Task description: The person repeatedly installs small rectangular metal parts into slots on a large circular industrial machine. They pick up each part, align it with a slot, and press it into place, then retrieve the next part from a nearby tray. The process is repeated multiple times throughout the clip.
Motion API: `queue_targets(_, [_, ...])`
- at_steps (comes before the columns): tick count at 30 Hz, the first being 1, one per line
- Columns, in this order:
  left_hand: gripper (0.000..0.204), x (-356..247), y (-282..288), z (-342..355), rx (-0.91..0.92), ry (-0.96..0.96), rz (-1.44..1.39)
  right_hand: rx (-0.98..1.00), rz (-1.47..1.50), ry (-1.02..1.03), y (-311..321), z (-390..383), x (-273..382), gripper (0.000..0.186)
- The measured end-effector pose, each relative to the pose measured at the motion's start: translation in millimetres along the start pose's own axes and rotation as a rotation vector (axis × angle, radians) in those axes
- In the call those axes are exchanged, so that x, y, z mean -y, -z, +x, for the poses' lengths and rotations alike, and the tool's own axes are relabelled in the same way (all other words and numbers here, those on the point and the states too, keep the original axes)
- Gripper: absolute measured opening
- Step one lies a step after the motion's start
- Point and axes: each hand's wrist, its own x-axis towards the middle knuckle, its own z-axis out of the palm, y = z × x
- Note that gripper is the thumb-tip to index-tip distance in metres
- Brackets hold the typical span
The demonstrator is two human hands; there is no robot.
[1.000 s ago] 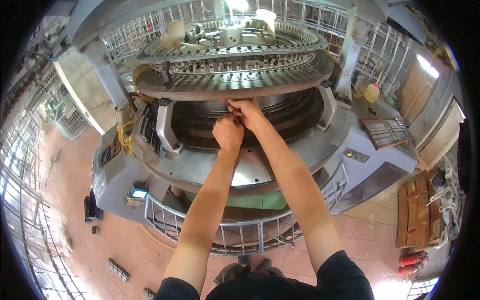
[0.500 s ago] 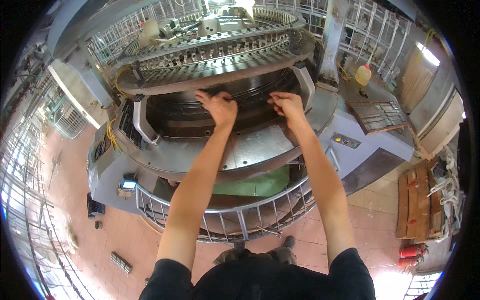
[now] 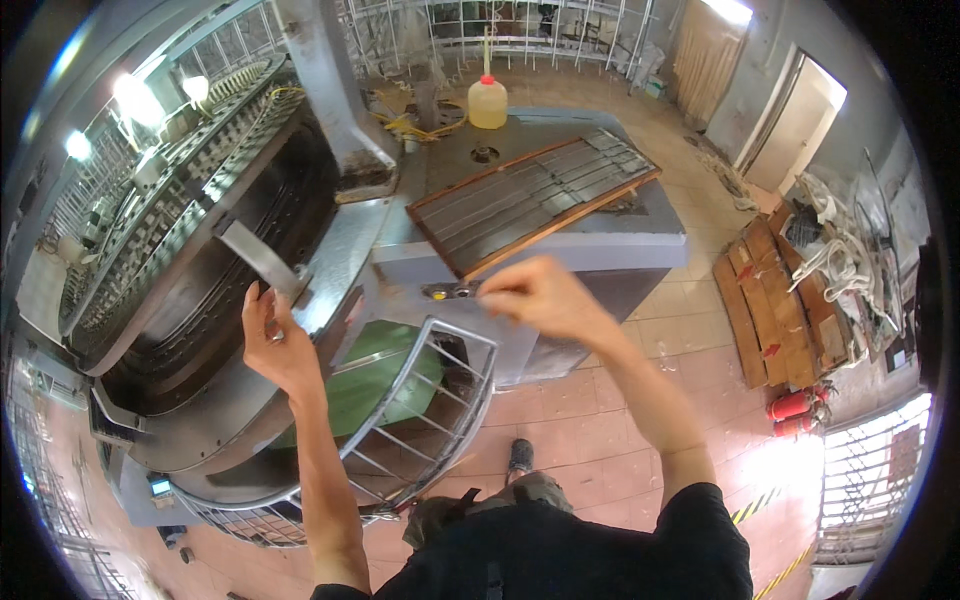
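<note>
My left hand (image 3: 278, 340) is raised beside the pale metal bracket (image 3: 262, 258) of a large circular knitting machine (image 3: 180, 290). Its index finger and thumb stand apart, while the other fingers curl loosely; a small bright spot shows by them, too small to name. My right hand (image 3: 540, 298) is closed, thumb against fingers, in front of the button panel (image 3: 452, 292) and below the near edge of a wood-framed tray (image 3: 535, 205). Whatever its fingertips may hold is hidden and blurred. Rows of grey strips fill the tray, which lies tilted on the machine's side housing.
A curved metal guard rail (image 3: 400, 385) runs below the machine, around a green panel (image 3: 385, 390). A yellowish bottle with a red cap (image 3: 487, 103) stands behind the tray. Wooden boards (image 3: 765, 300) and red fire extinguishers (image 3: 793, 405) are at the right.
My view has turned right, so the machine sits further left. My right hand has left the machine's ring for the area by the tray. My left hand is now beside the bracket.
</note>
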Motion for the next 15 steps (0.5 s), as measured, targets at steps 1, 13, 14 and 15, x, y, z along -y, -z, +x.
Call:
queue_targets(1, [0.024, -10.0, -11.8, -4.3, 0.080, 0.035, -0.023, -0.051, 0.062, -0.071, 28.3, -1.3, -6.3, 0.016])
queue_targets(13, [0.047, -69.5, -233.5, -15.0, 1.141, -0.760, 0.073, -0.098, -0.143, -0.401, 149.8, 57.9, -50.9, 0.017])
queue_targets(14, [0.053, -64.8, -248.6, -11.6, 1.243, -0.797, 0.118, -0.061, -0.171, -0.417, 152.1, 62.8, -50.2, 0.017])
queue_targets(15, [0.053, -59.7, -259.5, -11.6, 1.244, -0.826, 0.103, -0.060, -0.174, -0.465, 152.1, 68.0, -50.2, 0.017])
